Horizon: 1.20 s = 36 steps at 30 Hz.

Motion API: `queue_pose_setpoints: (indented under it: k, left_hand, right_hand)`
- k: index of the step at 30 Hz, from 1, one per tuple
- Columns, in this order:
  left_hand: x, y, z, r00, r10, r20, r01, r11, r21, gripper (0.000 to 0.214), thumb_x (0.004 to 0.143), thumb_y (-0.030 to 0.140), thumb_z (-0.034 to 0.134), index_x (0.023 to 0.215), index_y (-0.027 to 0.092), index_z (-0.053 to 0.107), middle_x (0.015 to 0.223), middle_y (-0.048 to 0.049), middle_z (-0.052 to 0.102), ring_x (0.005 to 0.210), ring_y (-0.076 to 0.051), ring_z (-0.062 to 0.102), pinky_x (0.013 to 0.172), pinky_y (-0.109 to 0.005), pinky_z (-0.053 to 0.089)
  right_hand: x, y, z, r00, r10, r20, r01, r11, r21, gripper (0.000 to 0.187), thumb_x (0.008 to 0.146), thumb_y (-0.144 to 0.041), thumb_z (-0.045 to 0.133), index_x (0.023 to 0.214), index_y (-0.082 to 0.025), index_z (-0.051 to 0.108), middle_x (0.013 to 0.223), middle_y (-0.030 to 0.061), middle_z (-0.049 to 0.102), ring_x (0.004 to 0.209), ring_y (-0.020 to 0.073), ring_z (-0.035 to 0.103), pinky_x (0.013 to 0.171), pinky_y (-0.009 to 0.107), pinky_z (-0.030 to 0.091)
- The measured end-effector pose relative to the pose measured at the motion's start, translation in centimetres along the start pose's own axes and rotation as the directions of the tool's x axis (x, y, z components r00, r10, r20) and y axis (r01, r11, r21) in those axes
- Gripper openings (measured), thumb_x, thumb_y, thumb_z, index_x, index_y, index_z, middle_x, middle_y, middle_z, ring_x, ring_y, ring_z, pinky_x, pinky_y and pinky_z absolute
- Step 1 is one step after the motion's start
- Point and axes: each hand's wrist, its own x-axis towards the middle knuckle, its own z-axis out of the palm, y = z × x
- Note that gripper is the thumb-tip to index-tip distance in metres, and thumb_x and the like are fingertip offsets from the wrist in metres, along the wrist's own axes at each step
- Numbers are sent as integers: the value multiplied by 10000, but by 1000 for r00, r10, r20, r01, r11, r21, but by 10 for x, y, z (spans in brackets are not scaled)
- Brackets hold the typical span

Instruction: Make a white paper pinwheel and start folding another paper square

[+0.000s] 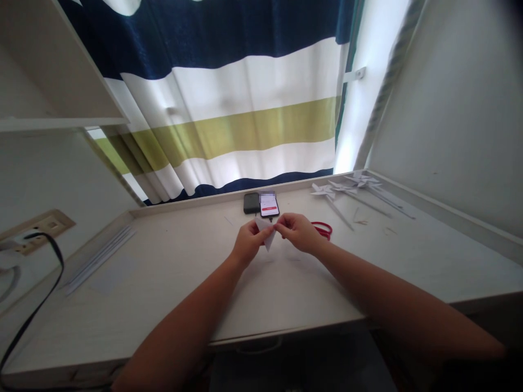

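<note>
Both of my hands are raised a little above the middle of a pale desk [171, 294]. Between them is a small folded piece of white paper [266, 233], shaped like a triangle with its tip pointing down. My left hand [249, 242] pinches its left side with curled fingers. The fingers of my right hand [298, 231] are closed on its right edge. Red-handled scissors [323, 228] lie on the desk just behind my right hand.
A phone with a lit screen [269, 206] and a dark device [251, 202] lie behind my hands. Several white paper pinwheels on sticks [351, 191] lie at the back right. White strips [100, 257] lie at the left, near a black cable [38, 305]. A striped curtain [245, 120] hangs behind.
</note>
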Motion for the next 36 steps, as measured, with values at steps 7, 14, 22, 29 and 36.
queue_pose_setpoints:
  k: [7,14,22,29,36]
  left_hand:
    - [-9,-11,-1,998,-19,-63,14,997,-72,335,705,392,766,865,116,663,695,-42,658,644,-150,606,549,-231,452]
    - [-7,-6,-15,982,-4,-187,-8,998,-66,323,737,454,724,852,152,706,803,-44,691,703,-145,626,586,-231,497]
    - [-7,-8,-18,976,3,-218,-3,1000,1,331,706,445,761,817,134,737,697,-58,698,653,-147,642,575,-235,500]
    - [-7,-12,-16,967,60,-247,-51,998,44,339,718,450,749,809,124,732,655,-49,689,607,-139,629,594,-262,526]
    - [-11,-9,-14,945,159,-285,-142,987,80,316,745,428,732,836,126,714,663,-36,683,620,-140,638,585,-254,540]
  right_hand:
    - [-5,-6,7,996,48,73,-49,999,22,190,829,-325,560,759,-160,625,640,10,617,552,126,517,490,234,374]
    - [-6,-5,4,993,75,94,-77,997,18,188,822,-337,567,750,-168,607,621,5,604,528,124,484,476,237,346]
    - [-16,10,-4,991,73,111,-84,992,96,186,831,-341,566,749,-174,582,653,15,624,609,150,567,575,263,426]
    - [-19,17,-3,994,56,97,-69,988,135,192,836,-337,564,737,-173,576,653,18,614,609,148,548,604,275,425]
    - [-22,18,5,988,-1,152,-21,990,140,300,828,-463,599,746,-175,582,685,21,634,634,157,573,595,268,425]
